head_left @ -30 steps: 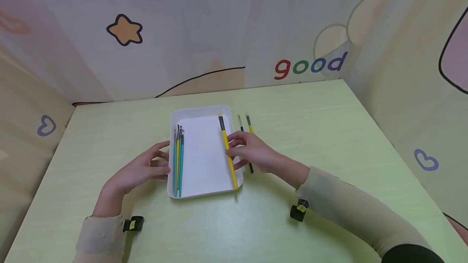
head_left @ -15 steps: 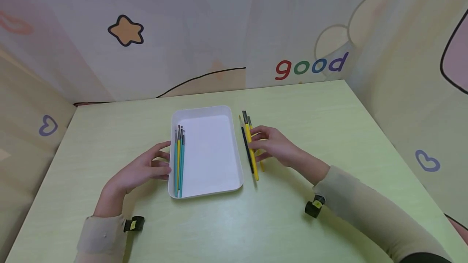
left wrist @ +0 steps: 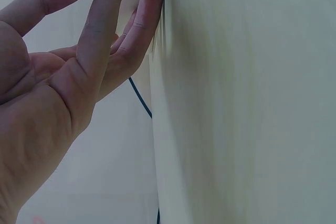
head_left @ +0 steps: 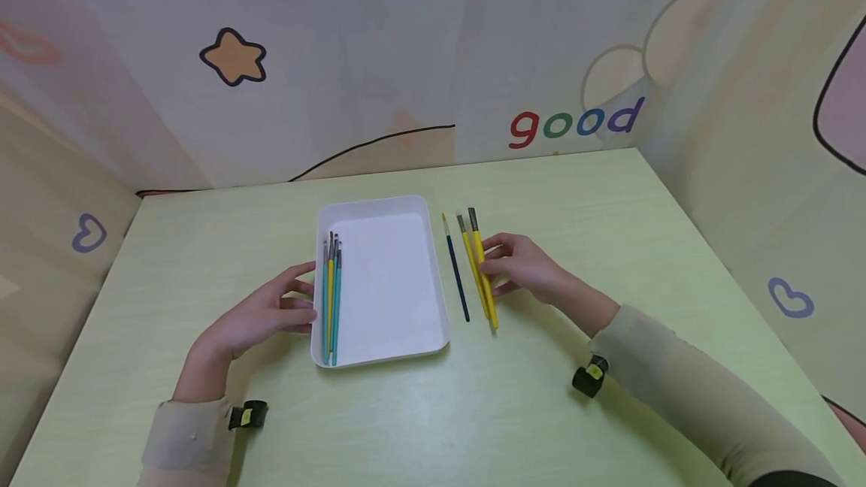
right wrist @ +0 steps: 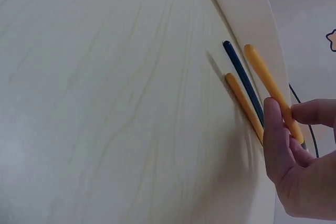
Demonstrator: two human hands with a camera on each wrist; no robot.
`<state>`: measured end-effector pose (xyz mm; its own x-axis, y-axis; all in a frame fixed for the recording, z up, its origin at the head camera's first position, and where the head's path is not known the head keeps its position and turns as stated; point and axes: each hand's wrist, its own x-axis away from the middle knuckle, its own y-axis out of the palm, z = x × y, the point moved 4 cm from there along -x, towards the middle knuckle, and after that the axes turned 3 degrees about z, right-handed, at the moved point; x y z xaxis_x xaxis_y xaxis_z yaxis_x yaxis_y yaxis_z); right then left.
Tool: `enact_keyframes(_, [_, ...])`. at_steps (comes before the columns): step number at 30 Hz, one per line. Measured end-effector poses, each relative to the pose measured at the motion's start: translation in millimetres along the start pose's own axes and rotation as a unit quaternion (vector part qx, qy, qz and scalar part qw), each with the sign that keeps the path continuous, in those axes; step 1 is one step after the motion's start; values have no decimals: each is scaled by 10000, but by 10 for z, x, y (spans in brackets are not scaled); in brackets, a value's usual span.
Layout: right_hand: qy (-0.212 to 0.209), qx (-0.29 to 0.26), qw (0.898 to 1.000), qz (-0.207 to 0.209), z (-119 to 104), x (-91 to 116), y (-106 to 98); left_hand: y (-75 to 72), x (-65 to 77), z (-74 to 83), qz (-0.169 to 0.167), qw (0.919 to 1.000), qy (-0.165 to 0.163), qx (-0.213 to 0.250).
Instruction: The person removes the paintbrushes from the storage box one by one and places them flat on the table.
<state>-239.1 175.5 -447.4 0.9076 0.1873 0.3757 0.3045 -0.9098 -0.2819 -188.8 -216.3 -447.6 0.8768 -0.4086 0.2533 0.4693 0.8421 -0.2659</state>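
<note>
Yellow paintbrush [head_left: 489, 297], broad-headed, is in my right hand [head_left: 524, 265], to the right of the white tray [head_left: 389, 284]. I pinch its handle between my thumb and fingers, with the grip only narrowly parted around it; the head points toward the far wall and the handle end toward me. I cannot tell whether any of it touches the counter [head_left: 406, 427].

Just left of it, a second yellow brush [head_left: 471, 258] lies on the counter, angled so that its handle end comes close to the end of the one I hold. Farther left, between that brush and the tray, lies a slim dark-handled brush [head_left: 456, 273] with an orange tip. It lies near the tray, outside it and apart from its rim.

My left hand [head_left: 267, 314] is at the tray's left side, fingers spread and gently bent, their tips against the outer wall. Inside, along that same side, a close bundle of thin brushes [head_left: 332, 299], teal ones with a yellow one among them, lies lengthwise, heads away from me.

Beige sleeves [head_left: 189, 434] cover my forearms, with a small black camera [head_left: 248, 414] at each wrist. Behind the counter hangs a pale printed backdrop [head_left: 379, 51] with an orange star [head_left: 233, 57] and the coloured word "good" [head_left: 576, 123].
</note>
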Motion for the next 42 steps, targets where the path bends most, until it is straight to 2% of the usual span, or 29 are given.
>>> enact_keyframes(19, [-153, 1090, 9915, 696, 77, -131, -149, -6, 28, 33, 18, 10000, -12, -48])
enact_keyframes(24, [-251, 1395, 9870, 761, 66, -151, -149, -7, 35, 35, 31, 10000, -32, -72])
enact_keyframes(31, [-345, 2002, 9747, 927, 40, -165, -126, -5, 27, 24, -12, 10000, -2, 21])
enact_keyframes(42, [-321, 2072, 9737, 890, 15, -154, -120, -9, 18, 7, -8, 10000, -19, 44])
